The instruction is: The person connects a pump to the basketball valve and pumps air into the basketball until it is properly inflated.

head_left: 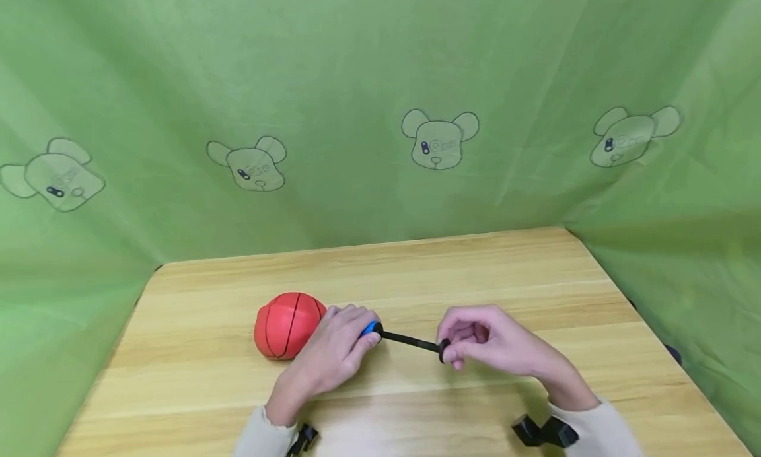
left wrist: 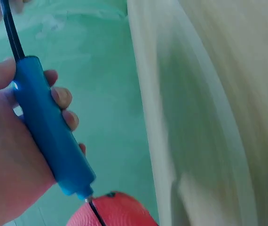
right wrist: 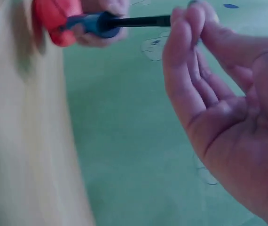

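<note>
The head view is brightly lit, with pale glare reflected from the table (head_left: 178,404) at bottom centre, while both wrist views are rendered dimmer and bluer, the table being blurred there and a broad soft shadow being cast right of centre in the left one.

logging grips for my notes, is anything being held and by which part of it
Yes, a blue-and-black pump: the left hand grips its blue barrel, and the right hand pinches the black end piece of its rod.
</note>
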`<state>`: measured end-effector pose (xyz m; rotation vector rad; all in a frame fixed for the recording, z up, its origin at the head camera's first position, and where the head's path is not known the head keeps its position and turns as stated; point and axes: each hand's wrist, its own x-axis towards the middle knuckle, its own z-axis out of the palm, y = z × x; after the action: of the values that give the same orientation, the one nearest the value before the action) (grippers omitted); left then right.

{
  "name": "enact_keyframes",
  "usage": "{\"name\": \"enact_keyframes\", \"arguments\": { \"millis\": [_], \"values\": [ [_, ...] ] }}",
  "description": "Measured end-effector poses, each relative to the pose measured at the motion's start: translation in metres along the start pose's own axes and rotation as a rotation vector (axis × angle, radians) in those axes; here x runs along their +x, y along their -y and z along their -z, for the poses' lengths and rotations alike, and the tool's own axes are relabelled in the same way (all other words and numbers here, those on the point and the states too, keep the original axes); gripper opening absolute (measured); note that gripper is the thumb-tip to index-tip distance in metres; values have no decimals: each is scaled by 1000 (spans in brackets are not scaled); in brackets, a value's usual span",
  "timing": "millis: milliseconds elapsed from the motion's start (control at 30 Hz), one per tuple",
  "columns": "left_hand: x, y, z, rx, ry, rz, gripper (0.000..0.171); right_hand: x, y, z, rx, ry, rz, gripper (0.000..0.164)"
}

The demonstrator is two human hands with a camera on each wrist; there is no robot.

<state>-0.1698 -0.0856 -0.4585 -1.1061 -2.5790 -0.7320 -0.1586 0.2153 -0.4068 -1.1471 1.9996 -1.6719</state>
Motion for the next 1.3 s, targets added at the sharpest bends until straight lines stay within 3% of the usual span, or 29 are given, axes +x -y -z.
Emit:
{"name": "enact_keyframes", "arguments": {
  "millis": [233,367,533,733,867,1067,1300],
  "values": [
    [-2,-9,-16,42,0,-44,26,20,-28,-26,-74,-54,-25,11],
    [1,-10,-16,39,-3,-59,27,25,-37,-33,-35,-90,-56,12],
    [3,-7,-9,8,7,-74,27,20,-25,-24,3,-58,-23,13],
    [1,3,4,-23,-31,-30,22,0,4,-3,-11,-44,-11,20],
    [-1,6,7,-15,-19,-13,21,-5,8,2,-18,-32,-12,20],
    [1,-4,-3,14,-5,-11,23,5,-14,-10,36,-42,29,12],
    [0,-14,-18,50,29,-26,29,18,-42,-32,1,-99,-19,12]
  ]
}}
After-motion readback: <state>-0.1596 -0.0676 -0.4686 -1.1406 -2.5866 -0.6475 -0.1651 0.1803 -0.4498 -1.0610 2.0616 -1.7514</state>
